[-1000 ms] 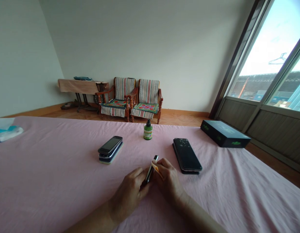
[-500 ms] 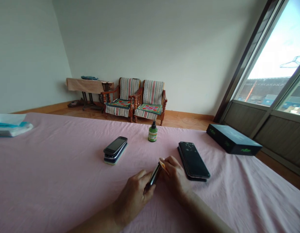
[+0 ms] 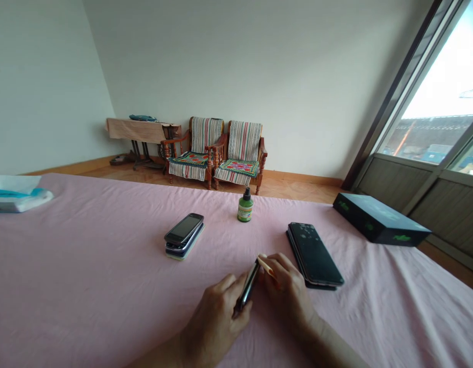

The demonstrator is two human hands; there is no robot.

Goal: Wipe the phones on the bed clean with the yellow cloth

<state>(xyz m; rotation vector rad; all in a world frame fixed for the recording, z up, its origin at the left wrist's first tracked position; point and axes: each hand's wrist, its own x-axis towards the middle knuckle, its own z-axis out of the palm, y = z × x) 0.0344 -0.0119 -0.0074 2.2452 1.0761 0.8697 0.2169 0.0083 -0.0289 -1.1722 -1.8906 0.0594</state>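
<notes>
My left hand (image 3: 220, 318) is closed around a dark phone (image 3: 246, 290), which is tilted up on its edge with its narrow side towards me. Pinched in my right hand (image 3: 288, 289) is a small cream and orange piece (image 3: 267, 267), perhaps cloth, and it meets the phone's far end. The fingers hide most of this piece. To the right of my right hand, a large black phone (image 3: 315, 253) with pale marks near its top lies on another dark flat thing. Several phones (image 3: 185, 230) are stacked further off to the left, the top one slightly askew.
A green pump bottle (image 3: 244, 207) stands near the far edge of the pink cloth (image 3: 106, 266). At the right is a black box (image 3: 378, 220) with green marks. A white and blue packet (image 3: 20, 197) lies far left. Two chairs (image 3: 240, 168) stand beyond.
The view has shifted slightly. More of the cream and orange piece shows at my right fingers, which have turned a little at the phone's end. My left hand keeps its hold on the phone.
</notes>
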